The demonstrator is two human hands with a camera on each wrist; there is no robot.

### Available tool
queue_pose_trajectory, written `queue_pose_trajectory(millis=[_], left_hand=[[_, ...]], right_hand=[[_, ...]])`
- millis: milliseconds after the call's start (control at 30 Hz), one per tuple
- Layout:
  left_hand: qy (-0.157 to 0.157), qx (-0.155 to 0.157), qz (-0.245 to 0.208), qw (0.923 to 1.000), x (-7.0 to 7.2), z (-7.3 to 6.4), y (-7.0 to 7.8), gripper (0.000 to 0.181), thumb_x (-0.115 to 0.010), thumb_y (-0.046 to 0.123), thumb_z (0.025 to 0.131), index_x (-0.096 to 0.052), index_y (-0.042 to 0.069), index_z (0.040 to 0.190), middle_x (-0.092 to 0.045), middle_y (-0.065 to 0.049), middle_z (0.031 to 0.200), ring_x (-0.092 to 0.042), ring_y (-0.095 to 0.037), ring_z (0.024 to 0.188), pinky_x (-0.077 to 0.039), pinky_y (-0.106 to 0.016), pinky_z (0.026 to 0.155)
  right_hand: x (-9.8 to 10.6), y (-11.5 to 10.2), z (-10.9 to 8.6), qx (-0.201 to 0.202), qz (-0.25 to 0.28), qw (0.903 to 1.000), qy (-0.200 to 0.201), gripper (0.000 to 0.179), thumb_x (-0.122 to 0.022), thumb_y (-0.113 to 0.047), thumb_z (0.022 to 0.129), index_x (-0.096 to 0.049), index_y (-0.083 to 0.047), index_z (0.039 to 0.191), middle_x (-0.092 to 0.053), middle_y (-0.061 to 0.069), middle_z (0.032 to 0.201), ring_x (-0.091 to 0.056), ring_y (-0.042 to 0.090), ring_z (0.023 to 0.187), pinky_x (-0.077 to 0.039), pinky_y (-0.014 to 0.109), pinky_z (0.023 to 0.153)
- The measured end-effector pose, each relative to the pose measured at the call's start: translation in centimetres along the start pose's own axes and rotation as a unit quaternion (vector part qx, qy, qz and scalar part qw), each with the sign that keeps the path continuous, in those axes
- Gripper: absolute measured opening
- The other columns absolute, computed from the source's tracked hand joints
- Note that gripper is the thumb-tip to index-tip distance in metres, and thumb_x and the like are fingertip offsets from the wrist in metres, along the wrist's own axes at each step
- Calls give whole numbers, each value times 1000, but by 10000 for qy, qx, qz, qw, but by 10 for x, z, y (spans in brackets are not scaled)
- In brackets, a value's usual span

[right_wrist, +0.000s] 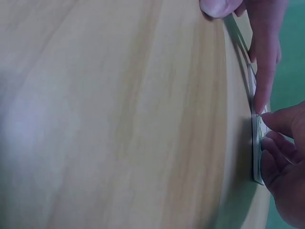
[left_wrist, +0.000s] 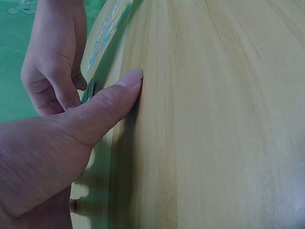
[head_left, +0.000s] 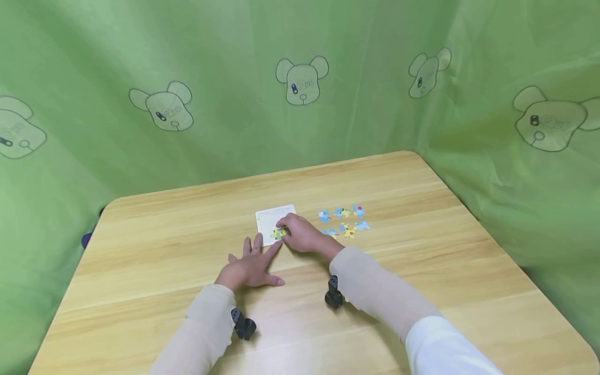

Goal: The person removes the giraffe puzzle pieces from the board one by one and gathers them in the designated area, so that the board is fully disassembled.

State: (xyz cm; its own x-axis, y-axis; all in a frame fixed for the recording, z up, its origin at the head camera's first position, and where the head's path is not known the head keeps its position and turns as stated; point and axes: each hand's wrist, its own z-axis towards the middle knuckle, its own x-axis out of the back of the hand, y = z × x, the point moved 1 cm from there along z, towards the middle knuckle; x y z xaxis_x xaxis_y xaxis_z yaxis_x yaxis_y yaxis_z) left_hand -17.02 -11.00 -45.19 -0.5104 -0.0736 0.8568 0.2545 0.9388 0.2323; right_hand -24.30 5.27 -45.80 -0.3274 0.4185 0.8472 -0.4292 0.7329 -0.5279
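A white square puzzle tray [head_left: 268, 220] lies on the table, with green and yellow jigsaw pieces [head_left: 276, 234] at its near side. My right hand [head_left: 303, 235] reaches over the tray's right part and pinches a jigsaw piece between thumb and fingers, partly hidden by them. Spread out at the near left, my left hand [head_left: 250, 266] touches the tray's near edge with its index fingertip. The right wrist view shows that straight index finger [right_wrist: 265, 81] close to the right thumb at the tray rim [right_wrist: 255, 152]. In the left wrist view the left thumb [left_wrist: 105, 107] stretches out over the wood.
To the right of the tray, several loose blue and yellow jigsaw pieces [head_left: 349, 230] lie in two rough rows. The wooden table [head_left: 187, 219] is bounded at the back and sides by a green curtain [head_left: 234, 146] with bear-head drawings.
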Motion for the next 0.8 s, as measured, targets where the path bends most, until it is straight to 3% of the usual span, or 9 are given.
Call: queue_pose_trajectory(millis=[367, 800], left_hand=[[-39, 45, 77, 10000, 1, 1, 1, 96, -54, 73, 76, -7, 36, 152, 8, -19, 157, 1, -47, 141, -17, -79, 95], [-88, 31, 31, 10000, 1, 2, 0, 96, -54, 73, 76, -6, 38, 151, 9, -19, 157, 3, -47, 141, -16, -79, 95]], right_hand=[[-2, 6, 1, 59, 146, 9999, -39, 36, -62, -7, 87, -59, -6, 122, -57, 8, 115, -55, 17, 101, -45, 31, 95], [-3, 10, 2, 106, 260, 9995, -150, 34, -63, -8, 87, -60, -7, 120, -55, 6, 110, -53, 16, 97, -45, 31, 94]])
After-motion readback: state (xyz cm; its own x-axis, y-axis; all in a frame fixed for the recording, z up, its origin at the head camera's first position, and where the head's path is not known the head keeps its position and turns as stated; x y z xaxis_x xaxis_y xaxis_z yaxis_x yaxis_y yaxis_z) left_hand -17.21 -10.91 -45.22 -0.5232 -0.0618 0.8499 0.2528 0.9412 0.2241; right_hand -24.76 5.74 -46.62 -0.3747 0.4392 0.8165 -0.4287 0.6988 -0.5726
